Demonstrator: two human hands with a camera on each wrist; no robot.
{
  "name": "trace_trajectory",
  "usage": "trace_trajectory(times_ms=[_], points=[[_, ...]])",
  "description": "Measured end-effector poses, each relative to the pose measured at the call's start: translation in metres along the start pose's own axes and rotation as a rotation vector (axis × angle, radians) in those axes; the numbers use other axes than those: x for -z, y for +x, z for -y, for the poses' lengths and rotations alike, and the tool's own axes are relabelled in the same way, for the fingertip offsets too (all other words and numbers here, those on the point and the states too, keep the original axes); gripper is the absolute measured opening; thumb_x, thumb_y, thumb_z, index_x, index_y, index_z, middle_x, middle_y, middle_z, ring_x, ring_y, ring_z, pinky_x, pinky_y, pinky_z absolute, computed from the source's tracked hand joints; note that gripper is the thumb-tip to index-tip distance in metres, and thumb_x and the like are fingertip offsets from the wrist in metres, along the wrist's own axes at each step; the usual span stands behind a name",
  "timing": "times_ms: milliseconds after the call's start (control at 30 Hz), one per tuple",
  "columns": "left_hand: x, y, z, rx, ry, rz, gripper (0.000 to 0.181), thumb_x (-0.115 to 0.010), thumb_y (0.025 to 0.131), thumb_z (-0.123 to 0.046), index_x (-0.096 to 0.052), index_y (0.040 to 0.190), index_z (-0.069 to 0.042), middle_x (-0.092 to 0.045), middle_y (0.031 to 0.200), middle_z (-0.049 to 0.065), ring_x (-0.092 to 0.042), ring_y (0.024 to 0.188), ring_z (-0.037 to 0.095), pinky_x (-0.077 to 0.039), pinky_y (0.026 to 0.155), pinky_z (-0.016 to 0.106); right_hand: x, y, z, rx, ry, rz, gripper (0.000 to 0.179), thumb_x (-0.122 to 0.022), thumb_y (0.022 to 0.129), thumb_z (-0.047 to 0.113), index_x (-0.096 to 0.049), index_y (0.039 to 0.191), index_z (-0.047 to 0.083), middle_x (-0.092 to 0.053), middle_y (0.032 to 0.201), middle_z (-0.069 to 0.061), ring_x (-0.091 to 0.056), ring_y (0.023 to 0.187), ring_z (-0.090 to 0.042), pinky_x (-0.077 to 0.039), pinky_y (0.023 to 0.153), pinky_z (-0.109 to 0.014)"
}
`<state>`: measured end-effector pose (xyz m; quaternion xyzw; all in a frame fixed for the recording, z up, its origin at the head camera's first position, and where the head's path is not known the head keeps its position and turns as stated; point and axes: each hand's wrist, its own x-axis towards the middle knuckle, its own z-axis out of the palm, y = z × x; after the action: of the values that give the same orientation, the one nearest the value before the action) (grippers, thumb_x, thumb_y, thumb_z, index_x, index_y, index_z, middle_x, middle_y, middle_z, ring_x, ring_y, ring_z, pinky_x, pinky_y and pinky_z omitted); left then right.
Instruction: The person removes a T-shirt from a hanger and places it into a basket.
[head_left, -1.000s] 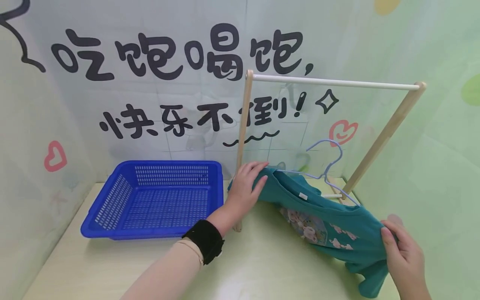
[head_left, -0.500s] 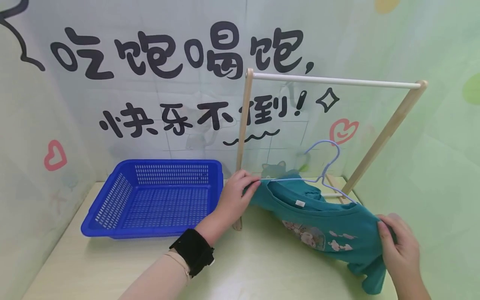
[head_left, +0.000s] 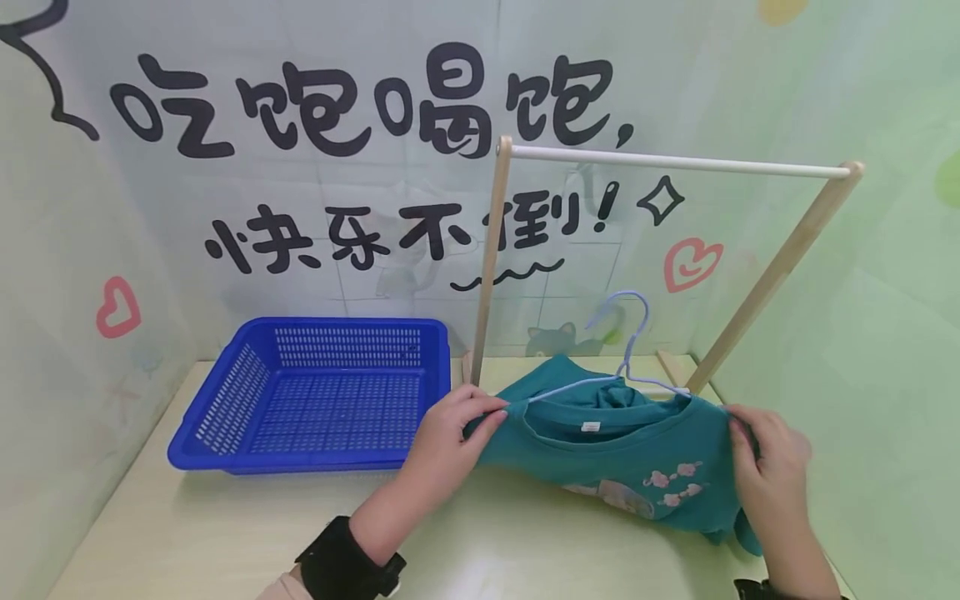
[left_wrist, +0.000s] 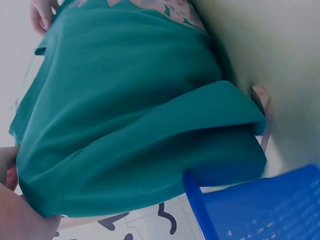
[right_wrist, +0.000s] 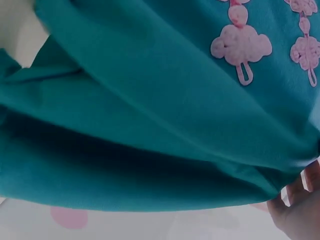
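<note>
A teal shirt (head_left: 637,454) with pink flower-like decorations and a printed picture on its front hangs on a thin lilac hanger (head_left: 628,342). The hanger's hook sticks up from the neckline, and its arms run into the shoulders. With thumb and fingers, my left hand (head_left: 453,429) pinches the left shoulder in the head view. At the opposite shoulder, my right hand (head_left: 772,458) pinches the fabric. Seen from the left wrist, a sleeve (left_wrist: 165,155) drapes down beside the basket. The right wrist view has my fingertips (right_wrist: 296,190) at the shirt's edge.
Left of the shirt, a blue perforated basket (head_left: 337,408) stands on the pale table (head_left: 480,542). Behind the shirt rises a wooden rack with a white crossbar (head_left: 675,162). A printed wall (head_left: 420,283) backs the table.
Both hands have come closer together; the left has lowered, the right has moved left and up. The shirt now faces me more squarely, its shoulders nearly level, and the hook has shifted left.
</note>
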<state>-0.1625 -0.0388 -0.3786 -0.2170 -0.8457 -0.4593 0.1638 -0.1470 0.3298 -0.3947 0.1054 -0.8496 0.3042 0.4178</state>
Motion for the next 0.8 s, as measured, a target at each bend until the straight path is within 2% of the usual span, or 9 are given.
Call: trace_trajectory(times_ms=[67,133,233,400,500,600,733,800], points=[[0.002,-0.008,0.000,0.010,-0.036,-0.019,0.014,-0.063,0.091,-0.020,-0.073,0.101,-0.018,-0.062,0.093,-0.013,-0.057,0.081,0.004,-0.047,0.061,0.019,-0.006,0.001,0.003,-0.009,0.003,0.017,0.017,-0.055,0.088,-0.009,-0.066,0.101,-0.006,-0.060,0.094,-0.019,-0.040,0.100,0.019,-0.029,0.086,-0.007],[0.005,-0.017,0.000,0.022,-0.065,-0.044,0.013,-0.063,0.091,-0.019,-0.073,0.100,-0.018,-0.063,0.094,-0.012,-0.058,0.084,0.004,-0.049,0.063,0.019,-0.012,0.001,0.007,-0.047,0.005,0.043,0.017,-0.054,0.090,-0.007,-0.065,0.103,-0.004,-0.060,0.097,-0.018,-0.039,0.101,0.018,-0.029,0.086,-0.005],[0.008,-0.027,0.002,0.029,-0.078,-0.091,0.011,-0.065,0.090,-0.016,-0.073,0.097,-0.018,-0.062,0.091,-0.013,-0.056,0.076,0.003,-0.048,0.060,0.019,-0.022,-0.001,0.015,-0.080,-0.007,0.075,0.018,-0.055,0.090,-0.004,-0.065,0.106,0.000,-0.061,0.100,-0.015,-0.041,0.101,0.014,-0.029,0.087,-0.005],[0.013,-0.039,0.006,0.012,-0.056,-0.117,0.010,-0.065,0.090,-0.014,-0.072,0.095,-0.018,-0.059,0.087,-0.016,-0.051,0.070,0.000,-0.046,0.059,0.018,-0.036,-0.002,0.039,-0.004,0.012,0.141,0.030,-0.062,0.085,-0.005,-0.063,0.115,0.003,-0.063,0.109,-0.014,-0.048,0.108,-0.004,-0.026,0.097,-0.005],[0.014,-0.045,0.009,0.003,-0.052,-0.120,0.009,-0.065,0.090,-0.013,-0.072,0.095,-0.017,-0.059,0.087,-0.016,-0.052,0.072,0.000,-0.048,0.061,0.018,-0.044,0.000,0.058,0.055,0.059,0.213,0.041,-0.065,0.084,-0.003,-0.060,0.123,0.006,-0.062,0.116,-0.012,-0.049,0.113,-0.014,-0.024,0.101,-0.008],[0.011,-0.049,0.012,-0.005,-0.052,-0.123,0.009,-0.065,0.089,-0.012,-0.071,0.095,-0.016,-0.059,0.087,-0.016,-0.052,0.072,-0.001,-0.048,0.060,0.017,-0.050,0.003,0.078,0.077,0.099,0.294,0.046,-0.065,0.086,0.002,-0.055,0.130,0.009,-0.060,0.123,-0.009,-0.049,0.118,-0.021,-0.025,0.104,-0.012],[0.007,-0.053,0.014,-0.020,-0.038,-0.119,0.009,-0.066,0.089,-0.013,-0.071,0.095,-0.016,-0.058,0.087,-0.016,-0.051,0.071,-0.001,-0.047,0.059,0.016,-0.058,0.006,0.100,0.049,0.130,0.379,0.043,-0.061,0.091,0.009,-0.052,0.133,0.010,-0.059,0.126,-0.006,-0.049,0.120,-0.023,-0.033,0.104,-0.023],[0.005,-0.054,0.014,-0.019,-0.036,-0.117,0.009,-0.066,0.089,-0.013,-0.071,0.095,-0.016,-0.058,0.087,-0.016,-0.051,0.071,-0.002,-0.047,0.059,0.016,-0.061,0.008,0.108,0.008,0.146,0.399,0.038,-0.059,0.093,0.011,-0.053,0.131,0.011,-0.061,0.120,-0.003,-0.051,0.115,-0.019,-0.041,0.097,-0.028]])
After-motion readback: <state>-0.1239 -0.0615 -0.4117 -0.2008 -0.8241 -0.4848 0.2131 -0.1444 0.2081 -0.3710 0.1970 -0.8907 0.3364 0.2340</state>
